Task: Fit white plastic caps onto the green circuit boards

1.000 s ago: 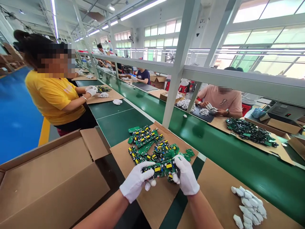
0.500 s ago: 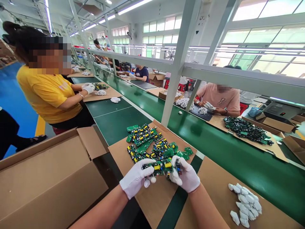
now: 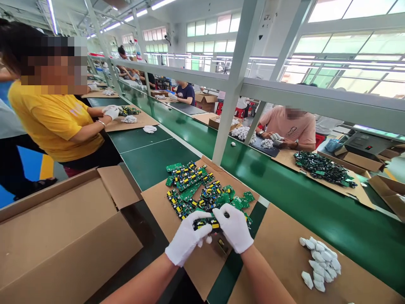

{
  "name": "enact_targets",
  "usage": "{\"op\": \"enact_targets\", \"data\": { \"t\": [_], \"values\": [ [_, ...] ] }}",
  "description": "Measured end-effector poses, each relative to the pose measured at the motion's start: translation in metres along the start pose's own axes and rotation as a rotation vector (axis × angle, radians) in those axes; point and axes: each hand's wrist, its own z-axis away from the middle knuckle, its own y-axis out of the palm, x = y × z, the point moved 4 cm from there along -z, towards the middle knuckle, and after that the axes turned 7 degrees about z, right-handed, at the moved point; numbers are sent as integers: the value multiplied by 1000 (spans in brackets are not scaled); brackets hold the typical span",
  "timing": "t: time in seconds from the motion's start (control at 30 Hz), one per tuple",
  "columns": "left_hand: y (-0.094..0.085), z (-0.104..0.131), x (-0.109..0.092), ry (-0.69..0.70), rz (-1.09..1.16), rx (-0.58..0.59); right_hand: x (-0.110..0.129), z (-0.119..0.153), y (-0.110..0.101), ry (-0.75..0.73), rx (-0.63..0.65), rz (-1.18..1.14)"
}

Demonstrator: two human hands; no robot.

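Between my two white-gloved hands is a strip of green circuit board [image 3: 215, 225] carrying yellow and black parts. My left hand [image 3: 186, 238] grips its left end, thumb across the front. At the other end, my right hand [image 3: 236, 230] has its fingers curled over the strip. Just below them, a small dark piece with a yellow part [image 3: 222, 245] shows against the cardboard sheet [image 3: 202, 270]; whether it lies there or is falling I cannot tell. Beyond my hands lies a heap of similar circuit boards [image 3: 190, 185].
A pile of white pieces [image 3: 322, 261] rests on another cardboard sheet [image 3: 278, 253] at right. An open cardboard box [image 3: 69, 245] stands at left. Past a metal post [image 3: 226, 105] runs a green conveyor belt [image 3: 284, 194]. Co-workers [image 3: 60, 126] handle parts nearby.
My right hand has moved left and closed over the strip, covering more of it. The small dark piece now shows below my hands. The view has shifted slightly.
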Motion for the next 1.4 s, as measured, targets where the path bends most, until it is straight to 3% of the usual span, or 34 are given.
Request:
{"op": "enact_targets", "data": {
  "t": [0.1,0.17,0.3,0.43,0.53,0.8,0.93,1.07,1.23,1.4],
  "values": [
    [9,1,5,-105,190,120,0,1,5,21,76,-39],
    [9,1,5,-127,267,133,-2,-4,-1,14,68,-35],
    [2,-3,-2,-33,111,-21,7,-7,-15,-93,-22,56],
    [10,-1,-7,135,-57,-130,16,3,-7,-92,-80,274],
    [20,2,-10,205,-63,-177,13,2,3,3,-81,118],
    [28,-5,-21,250,-31,-159,14,-10,-4,-3,-107,-62],
    [25,-13,-25,307,-185,-190,11,-7,-6,-20,-137,-42],
    [23,-21,-25,441,-497,-88,-2,-13,-21,-28,-229,116],
    [21,-17,-6,609,-1189,52,0,-36,-27,-202,-39,340],
    [20,-15,15,714,-1364,61,4,-88,-15,-187,92,546]
  ]
}}
